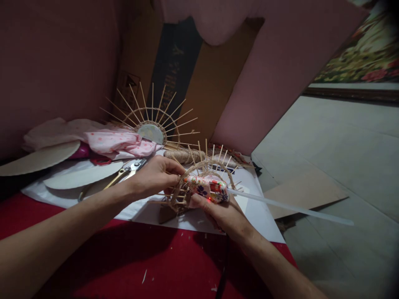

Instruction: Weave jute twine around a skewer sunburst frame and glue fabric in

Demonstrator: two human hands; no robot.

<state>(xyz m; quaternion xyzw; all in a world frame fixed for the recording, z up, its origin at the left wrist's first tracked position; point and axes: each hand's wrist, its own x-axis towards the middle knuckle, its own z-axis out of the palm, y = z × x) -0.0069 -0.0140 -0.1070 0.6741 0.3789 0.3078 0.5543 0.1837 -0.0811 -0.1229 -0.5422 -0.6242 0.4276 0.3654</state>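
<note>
My right hand (226, 214) grips a glue gun (205, 187) with a flower-patterned body and a small red light. A long translucent glue stick (289, 207) juts from its rear, pointing right. Just behind and left of the gun is a twine-wrapped ring frame with thin wooden sticks (232, 179) radiating from it. My left hand (158, 176) is closed at this frame's left edge, fingers pinched on it; the fingertips are partly hidden. The gun's nozzle is hidden near those fingers.
Farther back stands a similar sunburst frame with a round mirror (151, 133). Around it lie a twine roll (183, 156), pruning shears (131, 168), pink dotted cloth (116, 143) and pale oval boards (84, 174). White paper covers part of the red surface (140, 257). Cardboard (307, 191) lies at right.
</note>
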